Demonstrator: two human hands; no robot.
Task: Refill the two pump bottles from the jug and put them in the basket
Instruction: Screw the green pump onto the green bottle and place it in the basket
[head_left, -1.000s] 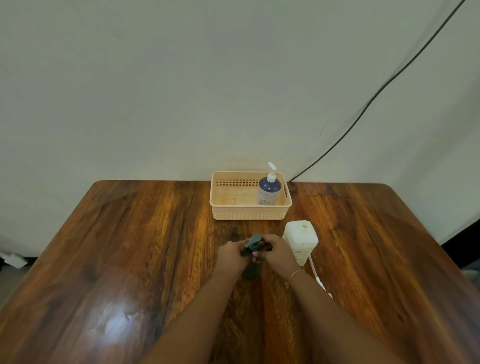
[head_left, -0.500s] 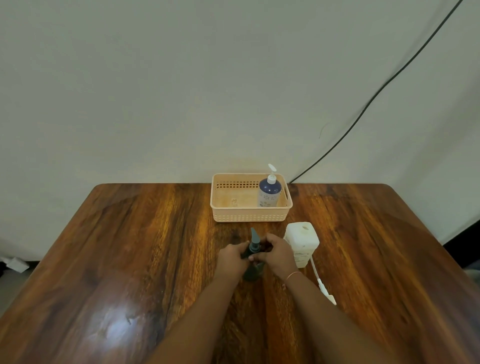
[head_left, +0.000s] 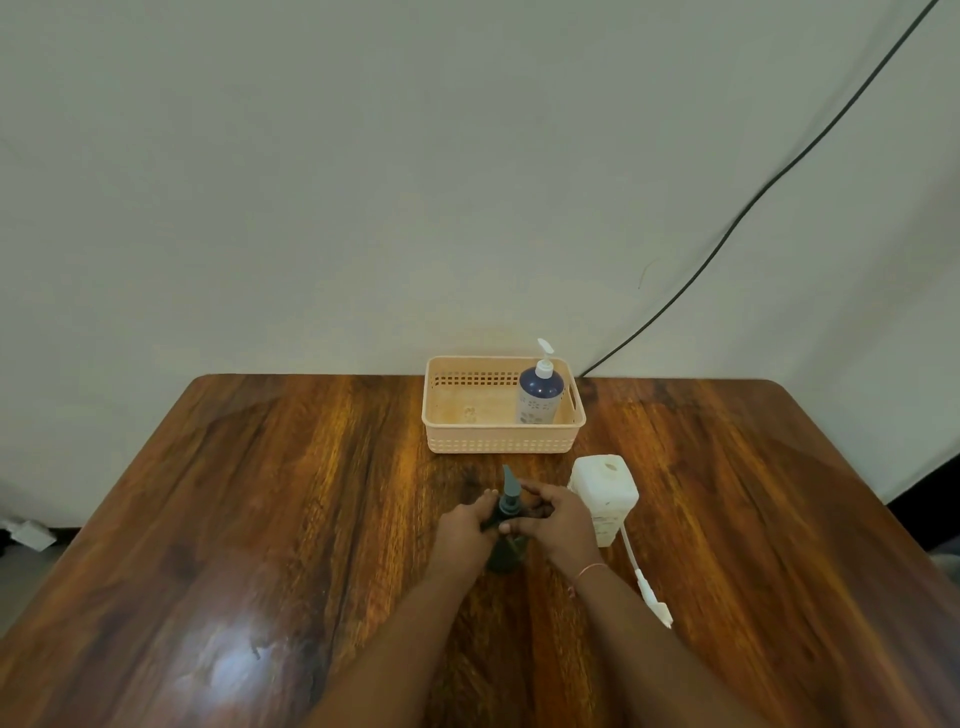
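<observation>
A dark green pump bottle (head_left: 505, 556) stands on the wooden table (head_left: 260, 519) in front of me. My left hand (head_left: 465, 530) grips its shoulder from the left. My right hand (head_left: 558, 525) pinches the collar under its grey-green pump head (head_left: 509, 491), whose nozzle points away from me. The white jug (head_left: 605, 496) stands just right of my right hand. A blue pump bottle (head_left: 540, 395) with a white pump stands upright in the right end of the peach basket (head_left: 467, 444) at the table's far edge.
A white pump part with a tube (head_left: 649, 587) lies on the table, right of my right forearm. A black cable (head_left: 753, 202) runs down the wall behind the basket. The wall is close behind the table's far edge.
The pump head has turned: its nozzle pointed to the right a second ago and now points away from me. Both hands stay on the green bottle.
</observation>
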